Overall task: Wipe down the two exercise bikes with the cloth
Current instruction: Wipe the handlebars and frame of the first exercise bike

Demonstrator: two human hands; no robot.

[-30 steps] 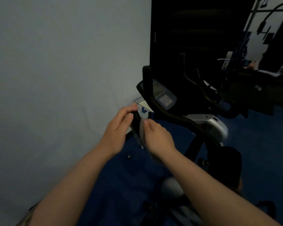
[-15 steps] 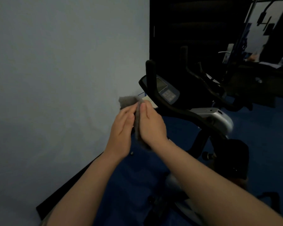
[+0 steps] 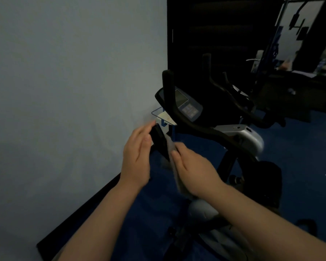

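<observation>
A pale wall (image 3: 64, 91) stood left of the bike (image 3: 239, 136), with its console (image 3: 186, 106). The left hand (image 3: 137, 157) lay straight-fingered against the near black handlebar end (image 3: 159, 142). The right hand (image 3: 194, 168) pressed the grey cloth (image 3: 172, 147) against that grip's other side, its fingers blurred.

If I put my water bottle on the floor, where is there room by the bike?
Bare blue floor lies right of the silver bike body, before the dark gym equipment. A narrower strip runs between the black baseboard and the bike's base. It is crowded around the near handlebar end, where the left hand and right hand work the cloth.
</observation>
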